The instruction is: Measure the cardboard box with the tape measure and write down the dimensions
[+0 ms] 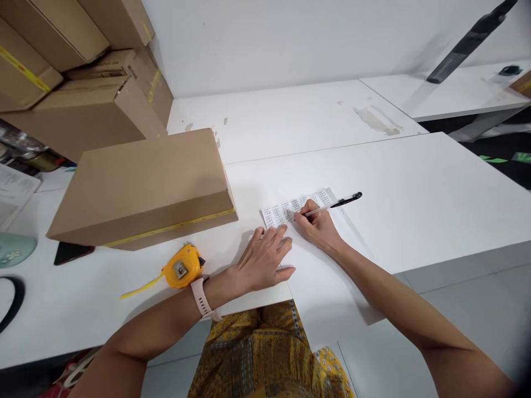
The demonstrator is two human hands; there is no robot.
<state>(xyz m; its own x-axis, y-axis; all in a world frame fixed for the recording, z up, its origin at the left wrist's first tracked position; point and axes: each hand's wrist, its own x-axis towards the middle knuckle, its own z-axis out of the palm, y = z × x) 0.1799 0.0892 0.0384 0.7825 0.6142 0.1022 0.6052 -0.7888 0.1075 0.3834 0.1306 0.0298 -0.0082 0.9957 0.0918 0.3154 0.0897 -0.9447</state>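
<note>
Near the white table's (415,193) front edge a printed sheet (317,198) lies lengthwise left to right. The left hand (265,257) rests open and flat at its left end; the right hand (319,226) grips a pen (346,200), tip touching the print.

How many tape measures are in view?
1. The yellow tape measure lies on the white table, in front of the near cardboard box, beside the left hand. Others could be hidden behind that box.
</note>
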